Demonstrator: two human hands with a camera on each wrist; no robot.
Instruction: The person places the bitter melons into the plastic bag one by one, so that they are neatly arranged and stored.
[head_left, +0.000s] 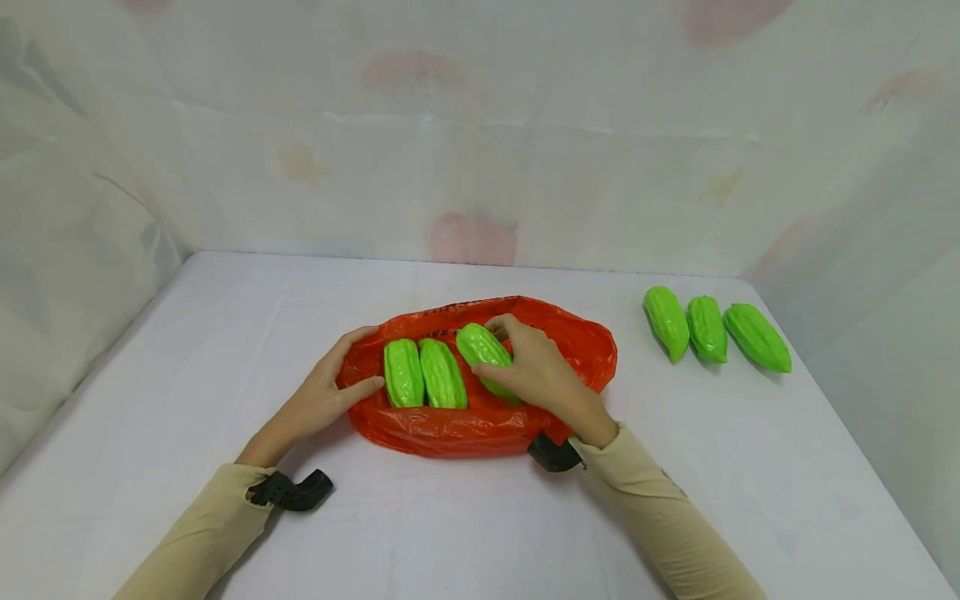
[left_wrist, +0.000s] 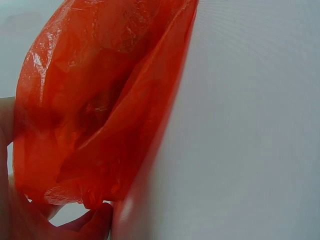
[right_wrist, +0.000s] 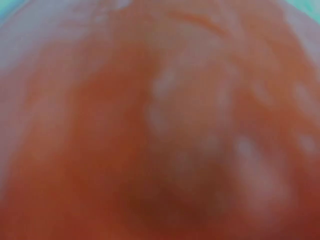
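While red bag [head_left: 450,432] is gripped at 9 o'clock by L hand [head_left: 330,387], 1 green fruit [head_left: 478,343] is pinched by R hand [head_left: 538,371]; both half-curled.

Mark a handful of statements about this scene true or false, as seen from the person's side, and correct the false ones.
1. The right hand holds a green ridged fruit. True.
2. The left hand is at the left end of the red bag. True.
3. The bag is tied shut. False: its mouth is open, and two other green fruits show inside.
4. All the fruits are in the bag. False: three loose fruits lie to its right on the white table.
5. Both sleeves are beige. True.
6. The right wrist view is sharp. False: it is a mostly red blur.
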